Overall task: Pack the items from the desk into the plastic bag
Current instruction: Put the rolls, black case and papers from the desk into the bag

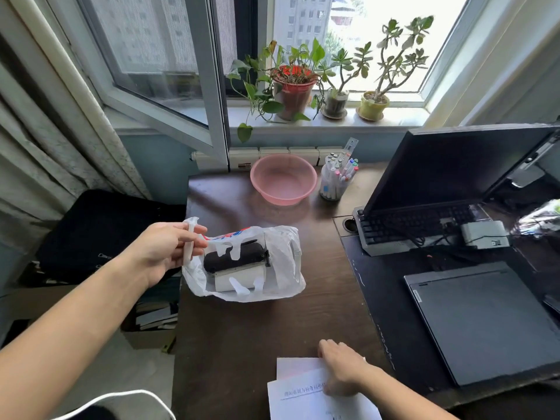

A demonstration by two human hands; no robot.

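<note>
A thin white plastic bag (285,253) with red and blue print lies on the dark wooden desk (242,328). Inside it I see a black pouch (233,256) and a white roll or box (242,278). My left hand (166,247) pinches one of the bag's handles at its left side and holds it up. My right hand (342,366) rests palm down on white sheets of paper (303,392) at the desk's near edge, fingers bent on the top sheet; whether it grips the paper is unclear.
A pink basin (283,178) and a cup of markers (336,177) stand at the back of the desk. On the right are a monitor (454,168), a keyboard (409,225) and a shut laptop (485,319). Potted plants (294,86) line the windowsill.
</note>
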